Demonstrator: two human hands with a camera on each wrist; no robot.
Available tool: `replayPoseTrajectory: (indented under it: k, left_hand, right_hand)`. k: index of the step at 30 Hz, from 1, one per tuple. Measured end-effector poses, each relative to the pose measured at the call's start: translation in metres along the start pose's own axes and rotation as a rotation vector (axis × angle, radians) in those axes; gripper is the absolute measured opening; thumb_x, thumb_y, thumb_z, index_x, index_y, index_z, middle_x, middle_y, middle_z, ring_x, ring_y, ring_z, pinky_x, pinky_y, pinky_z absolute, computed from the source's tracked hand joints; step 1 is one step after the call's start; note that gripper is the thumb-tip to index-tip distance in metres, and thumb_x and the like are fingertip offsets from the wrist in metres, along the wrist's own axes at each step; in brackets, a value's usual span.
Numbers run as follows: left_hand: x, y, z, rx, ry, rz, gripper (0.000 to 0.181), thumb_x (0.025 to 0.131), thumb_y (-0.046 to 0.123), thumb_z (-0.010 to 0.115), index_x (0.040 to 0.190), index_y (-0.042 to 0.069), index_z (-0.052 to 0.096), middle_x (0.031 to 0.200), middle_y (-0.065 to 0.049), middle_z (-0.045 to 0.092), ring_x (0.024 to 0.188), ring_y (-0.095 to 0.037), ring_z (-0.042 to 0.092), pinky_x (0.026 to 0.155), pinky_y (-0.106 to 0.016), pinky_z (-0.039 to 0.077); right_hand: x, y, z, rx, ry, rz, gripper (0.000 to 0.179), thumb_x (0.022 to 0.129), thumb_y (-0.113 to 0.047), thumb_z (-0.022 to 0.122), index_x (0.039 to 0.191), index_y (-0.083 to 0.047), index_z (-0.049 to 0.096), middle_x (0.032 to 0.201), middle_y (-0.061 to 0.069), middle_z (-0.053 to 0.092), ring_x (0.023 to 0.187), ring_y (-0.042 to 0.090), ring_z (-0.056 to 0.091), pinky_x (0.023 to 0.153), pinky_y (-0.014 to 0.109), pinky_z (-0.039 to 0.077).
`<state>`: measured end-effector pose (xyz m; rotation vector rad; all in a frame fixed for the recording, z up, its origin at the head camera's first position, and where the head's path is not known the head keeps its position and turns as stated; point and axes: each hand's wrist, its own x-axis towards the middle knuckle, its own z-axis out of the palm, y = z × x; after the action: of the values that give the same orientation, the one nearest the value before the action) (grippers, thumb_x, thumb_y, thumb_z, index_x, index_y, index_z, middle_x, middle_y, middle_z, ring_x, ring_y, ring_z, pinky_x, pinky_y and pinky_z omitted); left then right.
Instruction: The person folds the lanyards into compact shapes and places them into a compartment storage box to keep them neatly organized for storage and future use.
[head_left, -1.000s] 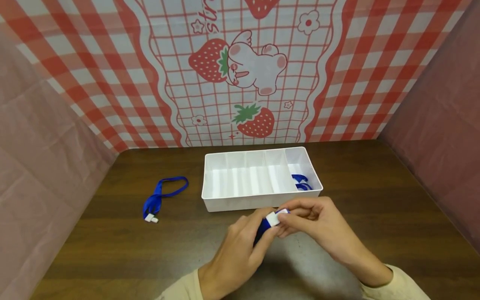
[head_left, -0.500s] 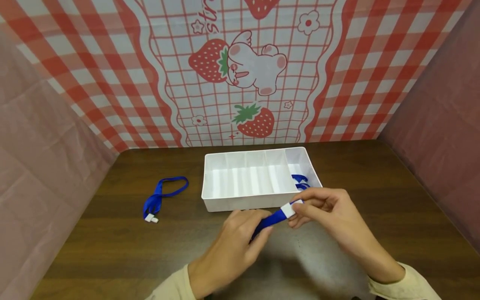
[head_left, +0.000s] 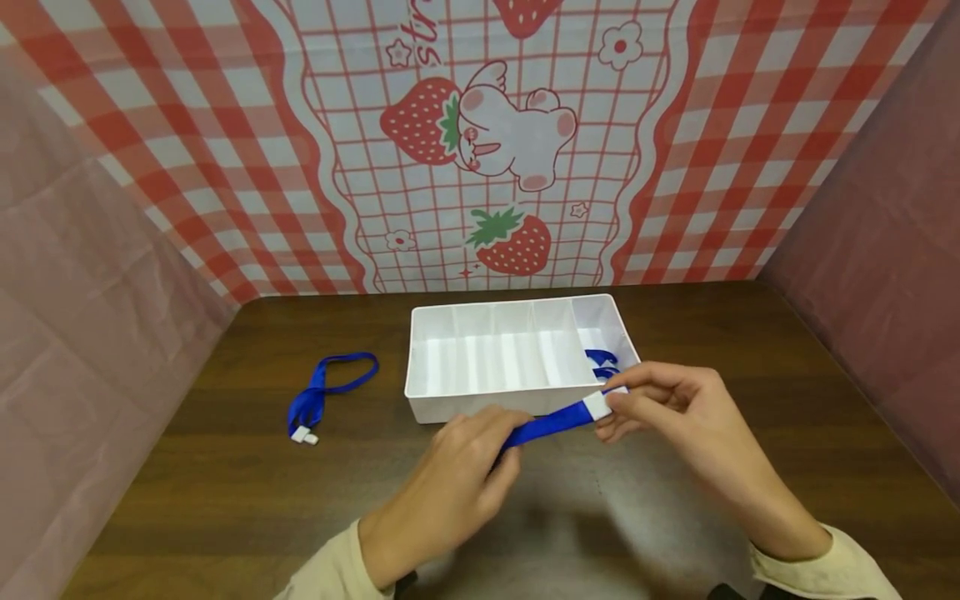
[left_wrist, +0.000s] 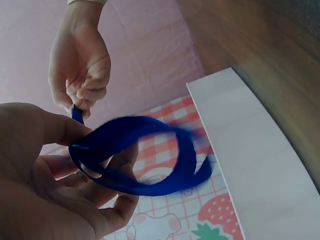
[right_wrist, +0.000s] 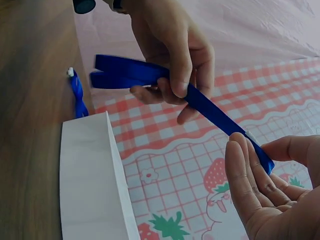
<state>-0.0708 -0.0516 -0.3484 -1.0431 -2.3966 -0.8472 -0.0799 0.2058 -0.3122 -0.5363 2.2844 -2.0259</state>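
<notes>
A blue lanyard (head_left: 553,424) with a white clip stretches between both hands in front of the white box. My left hand (head_left: 450,475) pinches its strap between thumb and fingers; in the left wrist view the rest of the lanyard (left_wrist: 187,155) hangs from that hand in loops. At the white clip end, my right hand (head_left: 682,425) pinches with thumb and fingertips, close to the box's front right corner. The right wrist view shows the strap (right_wrist: 215,111) running taut from one hand to the other.
The white box (head_left: 480,406) has several compartments; blue straps (head_left: 600,358) lie in the rightmost one. Another blue lanyard (head_left: 315,392) with a white clip lies on the brown table (head_left: 225,492) to the left. A checked strawberry-print cloth (head_left: 517,150) hangs behind.
My right hand has moved right and away with the clip end, while the left hand has drawn slightly left. More of the blue strap now shows between them.
</notes>
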Motion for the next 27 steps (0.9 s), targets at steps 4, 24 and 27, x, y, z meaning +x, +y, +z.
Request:
replayPoseTrajectory:
  k: [4,24,27]
  left_hand:
    - [0.0,-0.002,-0.006,0.006,0.012,0.003,0.02,0.09,0.007,0.066,0.11,0.005,0.068,0.096,0.002,0.065,0.078,-0.01,0.058,0.069,-0.029,0.049]
    - [-0.046,-0.02,-0.02,-0.08,-0.008,-0.007,0.018,0.097,0.01,0.063,0.114,0.012,0.068,0.086,0.011,0.056,0.072,-0.002,0.047,0.067,-0.017,0.042]
    - [-0.058,-0.021,-0.02,-0.158,-0.031,-0.039,0.02,0.1,0.014,0.06,0.119,0.014,0.066,0.087,0.012,0.051,0.072,0.0,0.045,0.062,-0.012,0.041]
  right_hand:
    - [0.0,-0.002,-0.003,0.011,0.005,0.013,0.014,0.097,-0.003,0.062,0.107,0.007,0.067,0.079,0.022,0.072,0.072,0.036,0.072,0.074,0.041,0.059]
    - [-0.021,0.015,-0.01,0.017,-0.036,0.015,0.013,0.098,0.003,0.057,0.106,0.007,0.066,0.084,0.019,0.073,0.073,0.031,0.073,0.076,0.036,0.059]
    - [-0.025,0.026,-0.008,0.032,-0.062,0.016,0.014,0.098,0.005,0.055,0.107,0.008,0.065,0.084,0.019,0.073,0.073,0.03,0.073,0.075,0.037,0.059]
